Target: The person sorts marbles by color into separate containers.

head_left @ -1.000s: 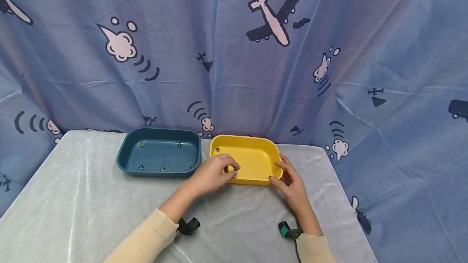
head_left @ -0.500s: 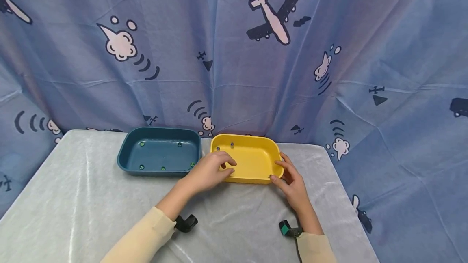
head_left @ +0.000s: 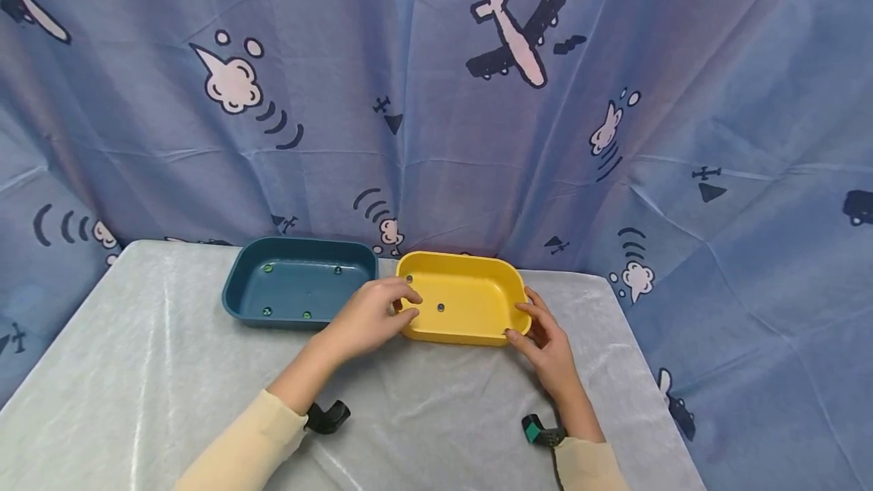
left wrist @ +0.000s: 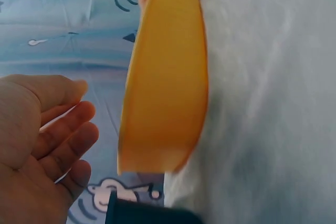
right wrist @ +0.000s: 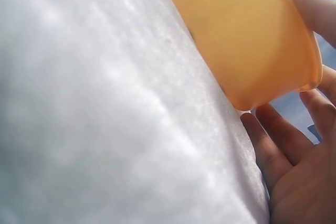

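My left hand hovers over the left end of a yellow tray, its fingers loosely bent. Nothing shows between thumb and fingers in the left wrist view. Inside the yellow tray, one small dark bluish marble lies near the middle and another marble at the back left corner. My right hand holds the tray's right end, the thumb over the rim and other fingers against the end wall.
Left of the yellow tray stands a dark teal tray with several green marbles in it; my left hand covers its right front corner. Both trays sit on a pale cloth-covered table. A blue printed curtain hangs behind.
My left hand has let go of a marble, which rolled to the back of the yellow tray and then to its middle. The hand has drawn left; the right stays put.
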`<state>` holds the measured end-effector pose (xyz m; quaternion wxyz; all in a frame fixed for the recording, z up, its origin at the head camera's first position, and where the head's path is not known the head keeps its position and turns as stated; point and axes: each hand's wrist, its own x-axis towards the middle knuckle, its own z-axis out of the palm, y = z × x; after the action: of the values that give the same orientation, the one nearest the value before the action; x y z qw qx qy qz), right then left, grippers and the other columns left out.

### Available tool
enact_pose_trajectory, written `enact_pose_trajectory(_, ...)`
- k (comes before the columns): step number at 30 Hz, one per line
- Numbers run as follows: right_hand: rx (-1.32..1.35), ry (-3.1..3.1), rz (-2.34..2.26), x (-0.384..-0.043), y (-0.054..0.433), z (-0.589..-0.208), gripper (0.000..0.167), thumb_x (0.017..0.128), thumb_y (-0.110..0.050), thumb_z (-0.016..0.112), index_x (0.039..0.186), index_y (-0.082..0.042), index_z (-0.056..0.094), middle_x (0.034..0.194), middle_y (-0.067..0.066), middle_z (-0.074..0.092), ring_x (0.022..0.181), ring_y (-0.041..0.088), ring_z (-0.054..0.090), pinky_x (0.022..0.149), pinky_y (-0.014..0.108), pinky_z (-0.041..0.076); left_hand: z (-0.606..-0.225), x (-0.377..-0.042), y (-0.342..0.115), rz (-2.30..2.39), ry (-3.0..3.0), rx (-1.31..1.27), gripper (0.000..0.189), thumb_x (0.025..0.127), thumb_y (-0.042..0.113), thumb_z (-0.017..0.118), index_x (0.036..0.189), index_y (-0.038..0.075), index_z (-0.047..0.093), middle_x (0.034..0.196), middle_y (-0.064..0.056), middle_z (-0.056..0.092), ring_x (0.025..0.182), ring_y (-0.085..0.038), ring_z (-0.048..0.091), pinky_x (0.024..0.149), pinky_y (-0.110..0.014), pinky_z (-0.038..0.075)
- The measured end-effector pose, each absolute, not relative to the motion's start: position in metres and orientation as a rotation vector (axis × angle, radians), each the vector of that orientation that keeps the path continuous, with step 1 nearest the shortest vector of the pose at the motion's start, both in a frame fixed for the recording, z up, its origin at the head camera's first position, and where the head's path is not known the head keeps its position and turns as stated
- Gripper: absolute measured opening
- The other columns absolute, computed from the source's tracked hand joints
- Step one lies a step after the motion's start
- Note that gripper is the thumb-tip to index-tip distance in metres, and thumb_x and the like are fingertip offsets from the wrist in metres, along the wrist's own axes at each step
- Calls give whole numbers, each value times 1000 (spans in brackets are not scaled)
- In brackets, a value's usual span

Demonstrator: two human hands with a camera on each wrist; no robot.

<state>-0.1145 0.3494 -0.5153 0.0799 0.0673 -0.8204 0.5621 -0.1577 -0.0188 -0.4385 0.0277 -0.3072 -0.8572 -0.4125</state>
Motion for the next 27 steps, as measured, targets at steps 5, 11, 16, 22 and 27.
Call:
enact_pose_trajectory(5,204,-2473,1663,-113,352,-518,49,104,-11,77,149,-2,61,178,0,31,144,3,51,110,17,50,-440,-156,-37,-1201,-2648,-933,13,102,19,80,114,14,82,111,3,75,94,-17,66,83,-36,59)
enact_pose_trajectory(11,217,-2481,1632,-107,355,-515,54,104,-9,76,155,-4,56,178,1,31,149,27,51,108,15,50,-433,-152,-70,-1052,-2681,-857,24,103,25,81,125,16,79,128,3,71,118,-23,67,100,-47,59)
enact_pose_trajectory(16,210,-2504,1575,-107,357,-509,59,110,-9,67,165,-10,46,176,6,35,153,42,44,111,11,42,-423,-147,-110,-851,-2683,-789,41,102,33,81,138,16,74,152,-9,62,142,-34,57,115,-63,48)
enact_pose_trajectory(22,184,-2584,1442,-108,364,-494,51,117,-16,51,167,-12,43,172,10,42,156,38,40,117,14,36,-419,-145,-157,-739,-2633,-677,54,101,41,80,147,14,68,161,-14,54,147,-41,50,115,-70,43)
enact_pose_trajectory(27,240,-2746,1177,-107,377,-475,50,117,-22,53,166,-11,47,176,12,35,160,40,33,125,61,37,-416,-141,-188,-660,-2666,-559,69,98,53,79,152,13,63,164,-14,50,152,-41,44,117,-70,40)
